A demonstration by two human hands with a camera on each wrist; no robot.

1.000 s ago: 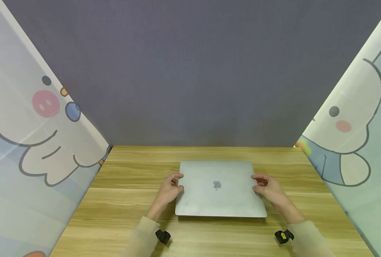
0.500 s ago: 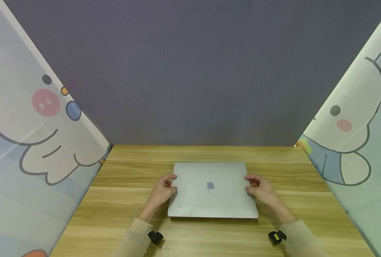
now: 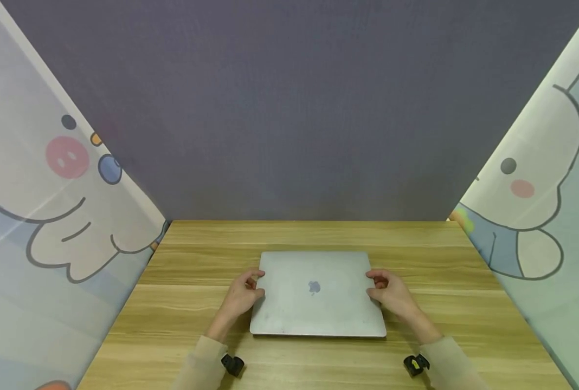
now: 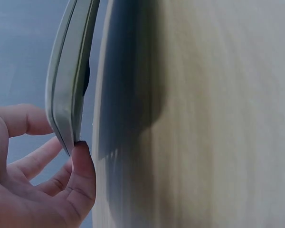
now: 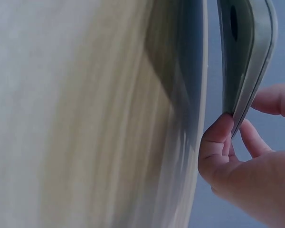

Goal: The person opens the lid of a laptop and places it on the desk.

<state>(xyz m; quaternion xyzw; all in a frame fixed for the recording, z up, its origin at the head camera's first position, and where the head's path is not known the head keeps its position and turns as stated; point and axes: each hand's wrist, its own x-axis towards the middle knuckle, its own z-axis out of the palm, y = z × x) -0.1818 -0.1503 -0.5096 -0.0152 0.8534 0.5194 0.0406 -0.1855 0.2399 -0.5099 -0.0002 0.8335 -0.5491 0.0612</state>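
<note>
A closed silver laptop (image 3: pixel 338 309) with an apple logo on its lid is held level over the wooden table. My left hand (image 3: pixel 239 297) grips its left edge, thumb and index finger at the lid's rim. On the opposite edge my right hand (image 3: pixel 396 297) holds it in the same way. Side-on in the left wrist view, the laptop (image 4: pixel 66 80) stands apart from the tabletop, with its shadow below and a dark rubber foot on its underside. The right wrist view also shows a gap between laptop (image 5: pixel 240 61) and table, with fingertips on both faces.
The wood-grain table (image 3: pixel 182 260) reaches back to a dark grey panel (image 3: pixel 289 119). Cartoon-printed curtains, left (image 3: pixel 36 184) and right (image 3: pixel 538 162), flank it. Black wrist cameras, left (image 3: pixel 233 364) and right (image 3: pixel 415 365), sit below the hands.
The laptop has moved left and a little toward me, with both hands keeping hold of its side edges.
</note>
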